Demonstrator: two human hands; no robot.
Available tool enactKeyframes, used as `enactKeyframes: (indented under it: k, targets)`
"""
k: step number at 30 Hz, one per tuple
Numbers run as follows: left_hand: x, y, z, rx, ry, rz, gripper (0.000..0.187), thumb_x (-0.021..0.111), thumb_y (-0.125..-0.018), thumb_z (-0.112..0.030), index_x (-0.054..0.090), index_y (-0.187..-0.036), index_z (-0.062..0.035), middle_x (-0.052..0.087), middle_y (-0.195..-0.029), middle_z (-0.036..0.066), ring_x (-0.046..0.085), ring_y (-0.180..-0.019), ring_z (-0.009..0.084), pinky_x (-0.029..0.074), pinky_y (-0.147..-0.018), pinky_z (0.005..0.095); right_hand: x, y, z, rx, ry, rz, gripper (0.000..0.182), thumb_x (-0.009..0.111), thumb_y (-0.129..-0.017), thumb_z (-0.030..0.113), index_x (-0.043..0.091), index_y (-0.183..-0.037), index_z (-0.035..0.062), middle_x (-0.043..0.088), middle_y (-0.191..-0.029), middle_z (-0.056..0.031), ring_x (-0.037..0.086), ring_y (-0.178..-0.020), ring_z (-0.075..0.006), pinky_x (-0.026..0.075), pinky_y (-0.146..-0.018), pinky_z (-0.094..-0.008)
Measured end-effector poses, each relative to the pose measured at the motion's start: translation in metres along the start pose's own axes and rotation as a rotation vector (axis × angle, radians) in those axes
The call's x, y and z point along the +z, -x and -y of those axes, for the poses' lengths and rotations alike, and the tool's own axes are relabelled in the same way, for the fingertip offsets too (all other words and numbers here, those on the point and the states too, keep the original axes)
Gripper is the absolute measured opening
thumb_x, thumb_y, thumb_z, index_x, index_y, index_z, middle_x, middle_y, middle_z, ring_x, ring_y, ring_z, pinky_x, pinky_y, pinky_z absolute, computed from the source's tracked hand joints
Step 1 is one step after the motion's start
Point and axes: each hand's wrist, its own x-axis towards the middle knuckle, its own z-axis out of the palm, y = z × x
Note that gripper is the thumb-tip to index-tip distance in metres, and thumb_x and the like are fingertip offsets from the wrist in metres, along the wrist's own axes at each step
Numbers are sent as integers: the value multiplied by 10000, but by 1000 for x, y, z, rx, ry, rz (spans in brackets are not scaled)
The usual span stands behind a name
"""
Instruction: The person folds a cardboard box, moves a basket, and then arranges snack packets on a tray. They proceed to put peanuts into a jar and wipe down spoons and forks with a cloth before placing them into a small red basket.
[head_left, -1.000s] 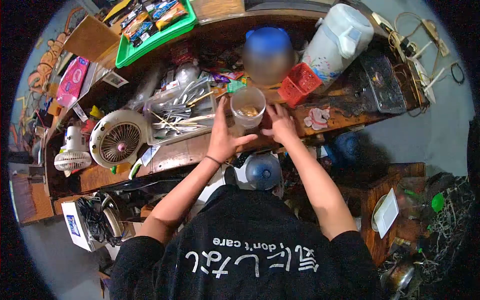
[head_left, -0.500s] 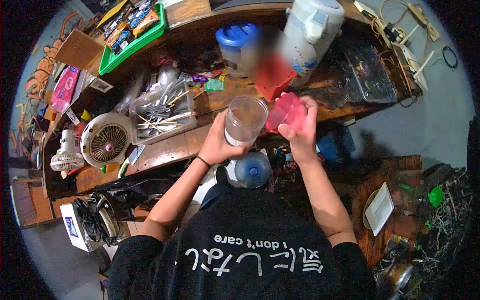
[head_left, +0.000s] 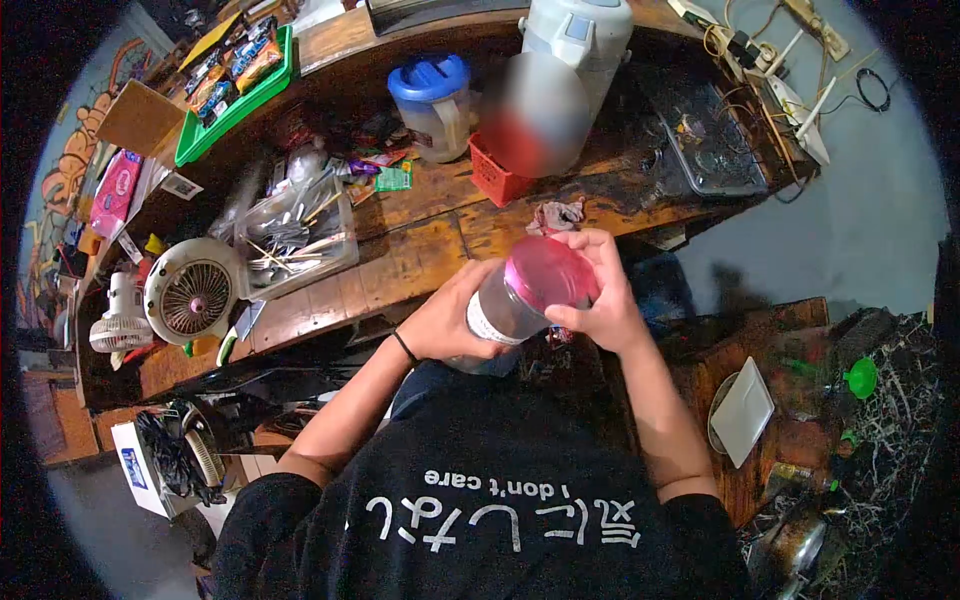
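Observation:
My left hand [head_left: 445,322] grips the side of a clear plastic jar [head_left: 500,308] held tilted in front of my chest. Over the jar's mouth sits a pink lid [head_left: 548,273], and my right hand [head_left: 597,297] is wrapped around that lid. Both hands are off the wooden counter [head_left: 420,255], just below its near edge.
On the counter stand a blue-lidded pitcher [head_left: 433,93], a red basket [head_left: 497,178], a white thermos [head_left: 577,30], a clear tray of cutlery [head_left: 292,235], a crumpled cloth [head_left: 556,213] and a white fan [head_left: 192,292]. A green tray of snacks [head_left: 234,78] lies at the back left.
The jar went from standing on the counter to being lifted by my left hand. My right hand picked up the pink lid and brought it onto the jar's mouth.

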Motion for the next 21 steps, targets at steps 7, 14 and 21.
enactKeyframes:
  k: [7,14,21]
  targets:
    - [-3,-5,-16,-130,230,264,968,823,-546,-234,365,-1373,-23,548,-1261,142,531,-1169,232,410,-1002,371,-35,-6,39,233,431,482,907,814,-606,150,393,-1407,91,434,-1343,-97,434,-1257,-236,366,-1063,-385]
    - [3,-3,-5,-90,273,284,933,814,-556,-233,384,-1361,-36,558,-1241,128,542,-1146,229,412,-997,359,-34,-7,46,409,140,470,865,775,-605,101,411,-1390,91,448,-1323,-98,433,-1267,-259,364,-1066,-373]
    - [-1,-2,-6,-88,189,317,903,812,-571,-241,396,-1347,-38,561,-1233,136,533,-1155,226,400,-1010,360,-35,-22,44,101,592,740,781,731,-537,33,468,-1272,70,473,-1279,-114,459,-1223,-278,356,-1044,-380]
